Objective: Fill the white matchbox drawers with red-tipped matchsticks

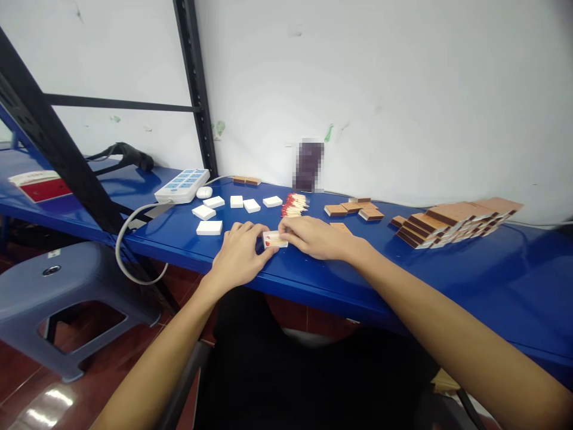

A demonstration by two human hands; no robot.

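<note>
My left hand (pixel 242 254) grips the left end of a small white matchbox tray (pixel 270 245) at the table's front edge, thumb in front and fingers behind. Inside the tray lie some red-headed matches (pixel 274 240). My right hand (pixel 313 237) is closed, its fingertips pressed together over the tray's right end; what they pinch is hidden. Just behind the hands is a heap of loose matches (pixel 294 205), red heads to the left. White matchbox trays (pixel 209 228), several of them, lie to the left. Brown matchboxes (pixel 353 207) sit behind my right hand, one partly covered by it.
Stacked matchboxes (pixel 447 224) stand on the right of the blue table (pixel 474 280). At the left are a power strip (pixel 181 185), a white earbud case (pixel 205 192), a hanging cable (pixel 120 251) and a black metal post (pixel 58 125). A grey stool (pixel 58 286) stands below.
</note>
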